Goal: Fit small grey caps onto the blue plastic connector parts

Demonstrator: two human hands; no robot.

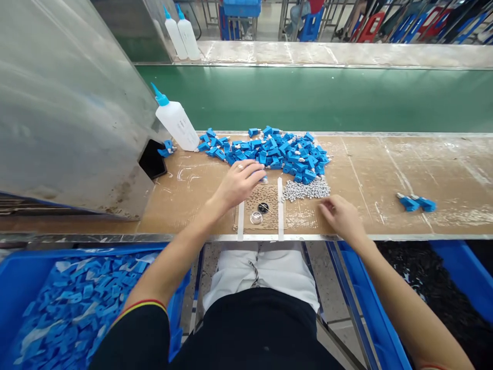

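Note:
My left hand (243, 181) is at the near edge of a heap of small blue plastic parts (287, 150), fingers bent. A blue part with a whitish tip (264, 179) shows under its fingertips, partly hidden, and appears gripped. My right hand (341, 215) rests by the board's near side, thumb and fingers pinched together; anything between them is too small to see. Just left of it lies a patch of small grey pellets (306, 189). Between the hands is a pitted board (252, 198) edged by two white strips, carrying a black round piece (263, 207) and a clear round piece (256, 218).
A white bottle with blue nozzle (177, 125) stands behind left, near a dark phone-like slab (152, 159). Two blue parts (416, 203) lie at right. Below are a bin of blue parts (88, 303) and a bin of black pieces (427, 288). A green belt (308, 97) runs beyond.

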